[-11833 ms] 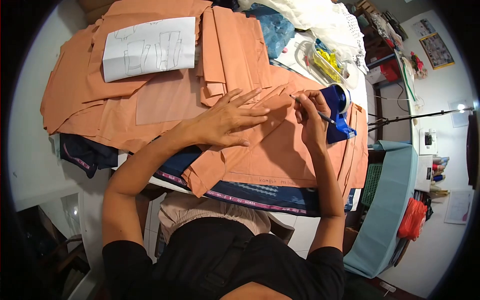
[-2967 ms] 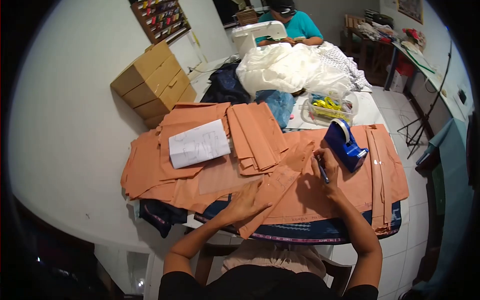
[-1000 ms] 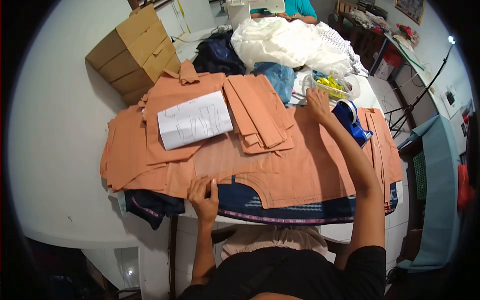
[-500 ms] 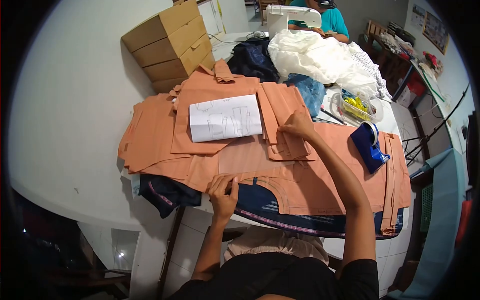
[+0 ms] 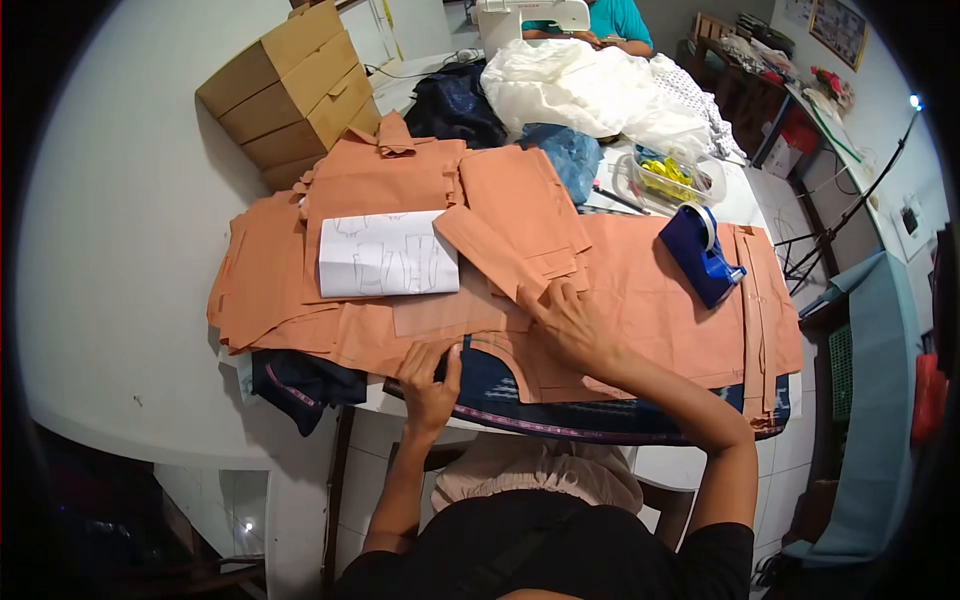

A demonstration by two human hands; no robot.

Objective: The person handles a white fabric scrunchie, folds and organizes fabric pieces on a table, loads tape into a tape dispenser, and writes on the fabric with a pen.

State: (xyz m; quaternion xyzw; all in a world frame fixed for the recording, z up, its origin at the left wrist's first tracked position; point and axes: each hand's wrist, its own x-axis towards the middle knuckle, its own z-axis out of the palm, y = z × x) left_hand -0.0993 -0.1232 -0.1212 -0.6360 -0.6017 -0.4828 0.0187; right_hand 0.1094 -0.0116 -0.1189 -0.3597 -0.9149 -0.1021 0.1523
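Observation:
My right hand [image 5: 568,322] pinches the lower end of a narrow orange-brown paper pattern piece [image 5: 487,250]. Its upper end overlaps the corner of a white sheet with garment sketches [image 5: 388,262]. My left hand [image 5: 430,385] rests at the front edge of the pattern paper, its thumb apart from the fingers. Beneath the papers lies dark blue patterned fabric [image 5: 490,382] with a pinkish lettered edge. A stack of paper pattern pieces [image 5: 515,195] lies beyond my right hand, and a large pattern piece [image 5: 640,300] spreads out to its right.
A blue tape dispenser [image 5: 700,260] stands on the paper at right. Behind are a plastic box of yellow items [image 5: 668,180], white fabric [image 5: 570,85] and a sewing machine [image 5: 500,22], where another person [image 5: 620,25] sits. Brown boxes [image 5: 290,90] are stacked at back left.
My right hand has come toward me, bringing the narrow pattern piece off the stack and tilting it over the sketch sheet. My left hand stays at the paper's edge. The view has shifted slightly.

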